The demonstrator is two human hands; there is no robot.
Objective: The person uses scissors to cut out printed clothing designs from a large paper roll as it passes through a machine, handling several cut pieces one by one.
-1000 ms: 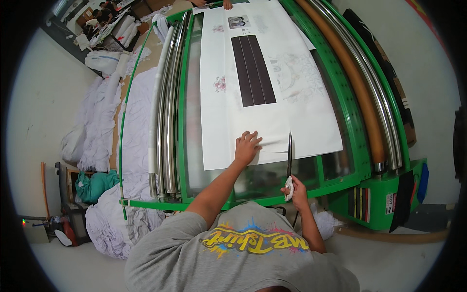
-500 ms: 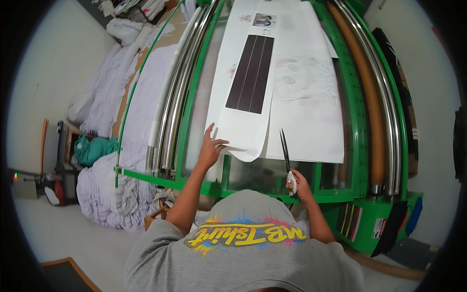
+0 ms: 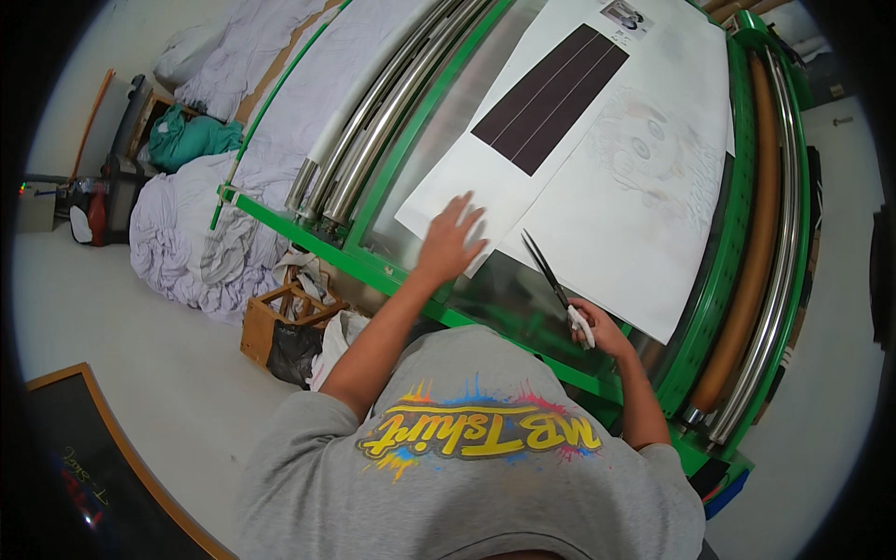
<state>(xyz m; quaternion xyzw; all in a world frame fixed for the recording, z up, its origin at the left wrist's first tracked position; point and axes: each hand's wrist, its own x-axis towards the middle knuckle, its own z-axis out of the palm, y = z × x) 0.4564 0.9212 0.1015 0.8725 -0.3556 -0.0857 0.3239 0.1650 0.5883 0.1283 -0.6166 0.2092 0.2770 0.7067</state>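
My left hand (image 3: 450, 245) is open, fingers spread, over the near end of a narrower white sheet (image 3: 504, 187) bearing a dark striped rectangle (image 3: 551, 98) and a small photo print; whether it presses on the paper is unclear. My right hand (image 3: 602, 331) grips long black scissors (image 3: 546, 269) by white-wrapped handles, blades slightly parted and pointing away from me, above the glass bed. Beside the narrow sheet lies a wider white sheet (image 3: 635, 261) with a faint cartoon drawing (image 3: 653, 149). Both sheets are on a green-framed machine (image 3: 373, 273).
Steel rollers (image 3: 401, 112) run along the machine's left, an orange-brown roller (image 3: 754, 233) along its right. White fabric piles (image 3: 196, 252) and a teal bundle (image 3: 187, 140) lie at left. A wooden crate (image 3: 261, 331) sits below the near rail, a framed blackboard (image 3: 112, 467) at lower left.
The view has swung round. The narrow sheet's near end, curled under my left hand earlier, now lies flatter. The other person's hands at the far end have left the view.
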